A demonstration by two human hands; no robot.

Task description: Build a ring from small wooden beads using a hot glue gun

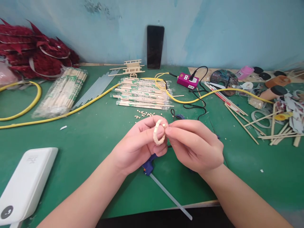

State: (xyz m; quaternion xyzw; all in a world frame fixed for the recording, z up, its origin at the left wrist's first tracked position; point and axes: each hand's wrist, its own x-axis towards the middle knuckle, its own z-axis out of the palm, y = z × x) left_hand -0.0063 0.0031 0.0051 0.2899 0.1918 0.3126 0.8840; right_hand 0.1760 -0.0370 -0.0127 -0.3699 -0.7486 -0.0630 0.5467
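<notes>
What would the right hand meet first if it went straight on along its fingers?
Probably the pale segmented ring held in the left hand; the right hand may be touching it, but depth there is unclear.

Forearms (95, 186) angled inward, left hand (140, 141) curled, right hand (196, 144) pinching, fingers (177, 129) close together

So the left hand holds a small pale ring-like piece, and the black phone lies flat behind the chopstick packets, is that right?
Not quite: the black phone isn't lying flat. The head view shows it standing upright against the blue wall, behind the chopstick packets. The left hand does hold the small pale ring-like piece.
</notes>
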